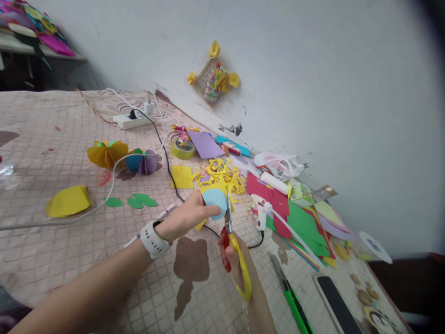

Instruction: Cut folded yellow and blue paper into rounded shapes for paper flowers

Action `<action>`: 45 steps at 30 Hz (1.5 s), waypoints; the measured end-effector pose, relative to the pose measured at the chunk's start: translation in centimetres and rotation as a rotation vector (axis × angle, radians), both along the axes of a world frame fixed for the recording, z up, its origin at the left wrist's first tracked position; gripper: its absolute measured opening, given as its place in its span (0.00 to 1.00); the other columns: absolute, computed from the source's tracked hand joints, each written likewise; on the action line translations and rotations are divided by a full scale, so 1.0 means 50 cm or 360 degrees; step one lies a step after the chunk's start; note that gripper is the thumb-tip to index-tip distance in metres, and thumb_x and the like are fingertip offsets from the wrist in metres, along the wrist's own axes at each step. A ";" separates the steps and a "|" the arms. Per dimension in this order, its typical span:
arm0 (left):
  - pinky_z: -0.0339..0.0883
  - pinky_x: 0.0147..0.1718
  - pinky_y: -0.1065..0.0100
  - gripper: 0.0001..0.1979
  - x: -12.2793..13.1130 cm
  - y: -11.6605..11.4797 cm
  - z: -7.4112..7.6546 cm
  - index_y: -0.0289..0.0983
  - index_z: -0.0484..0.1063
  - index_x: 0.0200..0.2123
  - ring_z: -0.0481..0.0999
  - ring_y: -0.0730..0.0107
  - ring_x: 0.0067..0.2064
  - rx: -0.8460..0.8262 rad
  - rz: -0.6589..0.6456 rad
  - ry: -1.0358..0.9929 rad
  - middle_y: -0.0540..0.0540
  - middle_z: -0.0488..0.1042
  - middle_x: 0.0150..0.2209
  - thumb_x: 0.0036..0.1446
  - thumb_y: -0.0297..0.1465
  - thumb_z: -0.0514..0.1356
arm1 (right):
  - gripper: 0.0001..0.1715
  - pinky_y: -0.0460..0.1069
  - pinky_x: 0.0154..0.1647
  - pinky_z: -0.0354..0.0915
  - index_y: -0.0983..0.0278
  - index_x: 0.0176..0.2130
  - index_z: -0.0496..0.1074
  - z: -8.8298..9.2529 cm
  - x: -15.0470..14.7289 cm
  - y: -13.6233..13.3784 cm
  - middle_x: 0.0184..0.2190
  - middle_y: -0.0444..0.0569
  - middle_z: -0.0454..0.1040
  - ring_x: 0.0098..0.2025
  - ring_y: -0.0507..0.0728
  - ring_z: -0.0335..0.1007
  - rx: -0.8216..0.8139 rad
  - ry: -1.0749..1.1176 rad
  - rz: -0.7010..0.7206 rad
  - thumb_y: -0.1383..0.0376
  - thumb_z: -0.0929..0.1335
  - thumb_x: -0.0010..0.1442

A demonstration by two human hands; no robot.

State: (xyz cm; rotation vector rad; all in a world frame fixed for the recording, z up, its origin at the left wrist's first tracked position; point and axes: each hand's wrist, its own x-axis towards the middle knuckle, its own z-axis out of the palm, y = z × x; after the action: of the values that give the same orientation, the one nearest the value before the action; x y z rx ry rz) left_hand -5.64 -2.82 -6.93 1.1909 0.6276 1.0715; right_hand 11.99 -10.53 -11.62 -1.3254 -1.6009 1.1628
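My left hand (187,213) pinches a rounded piece of light blue paper (215,203) between its fingers, and a white smartwatch (155,239) sits on that wrist. My right hand (236,264) grips a pair of scissors (239,262) with yellow and red handles. The metal blades (228,213) point up at the blue paper's right edge, touching or very close to it. Yellow paper scraps (219,174) lie just beyond both hands.
A hot glue gun (260,208) and stacked coloured card (302,227) lie to the right, with a green-handled craft knife (292,297) and a black phone (335,304) nearer me. Paper flowers (107,154), a tape roll (183,148), and a power strip (130,121) lie farther back.
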 end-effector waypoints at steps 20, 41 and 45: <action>0.61 0.31 0.71 0.05 -0.002 0.005 0.007 0.35 0.70 0.24 0.66 0.74 0.28 -0.0116 0.0305 -0.0075 0.52 0.70 0.25 0.46 0.29 0.64 | 0.39 0.44 0.18 0.50 0.63 0.36 0.66 0.010 -0.003 0.011 0.20 0.38 0.61 0.19 0.48 0.52 -0.0148 0.0140 0.0071 0.34 0.70 0.44; 0.47 0.17 0.74 0.07 0.009 -0.031 0.002 0.37 0.65 0.18 0.55 0.78 0.19 0.0342 -0.0548 0.0751 0.56 0.60 0.17 0.44 0.26 0.59 | 0.15 0.54 0.40 0.72 0.59 0.33 0.62 0.017 0.020 0.023 0.30 0.44 0.71 0.36 0.59 0.73 0.0042 0.0541 -0.0478 0.64 0.72 0.47; 0.53 0.20 0.74 0.06 0.013 -0.029 0.000 0.37 0.69 0.20 0.59 0.76 0.21 0.0349 -0.0590 0.0659 0.55 0.64 0.18 0.47 0.26 0.60 | 0.16 0.54 0.39 0.72 0.58 0.32 0.60 0.017 0.014 0.025 0.29 0.43 0.69 0.36 0.58 0.73 0.0014 0.0555 -0.0529 0.62 0.72 0.46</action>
State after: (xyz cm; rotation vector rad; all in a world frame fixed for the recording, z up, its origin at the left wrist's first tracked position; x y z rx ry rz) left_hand -4.99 -4.26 -6.91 1.6685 0.5816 0.5915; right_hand 12.69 -9.28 -10.78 -1.2446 -1.0891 1.1052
